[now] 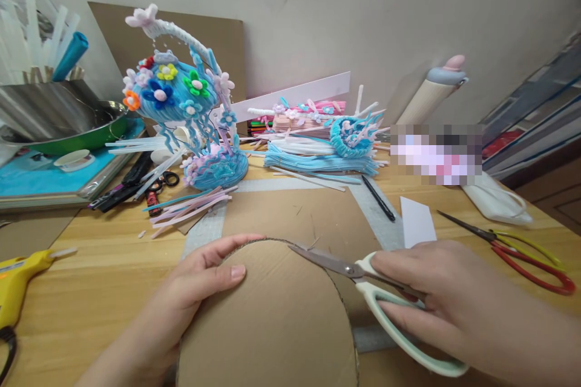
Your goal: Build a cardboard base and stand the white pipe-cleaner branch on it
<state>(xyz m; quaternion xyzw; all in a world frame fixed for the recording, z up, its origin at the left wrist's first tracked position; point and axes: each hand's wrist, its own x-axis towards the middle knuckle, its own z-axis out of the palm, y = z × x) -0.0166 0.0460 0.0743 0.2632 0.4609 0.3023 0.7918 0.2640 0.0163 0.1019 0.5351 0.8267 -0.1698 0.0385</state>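
A round piece of brown cardboard (pixel 272 314) is held up at the front by my left hand (pixel 204 284), thumb on its face and fingers behind the upper left edge. In my right hand (pixel 436 296) is a pair of scissors (pixel 349 269) with pale green handles. Their blades lie along the cardboard's upper right edge and look nearly closed, the tip near the top of the rim. Behind the disc a flat cardboard sheet (pixel 299 211) rests on a grey mat (pixel 204 236).
A blue pipe-cleaner jellyfish lamp (pixel 177 94) stands at the back left. Bundles of pipe cleaners (pixel 318 160) lie mid-back. Scissors with red and yellow handles (pixel 531 254) lie right, a yellow glue gun (pixel 20 281) left. A black pen (pixel 379 198) and white card (pixel 416 222) sit behind my right hand.
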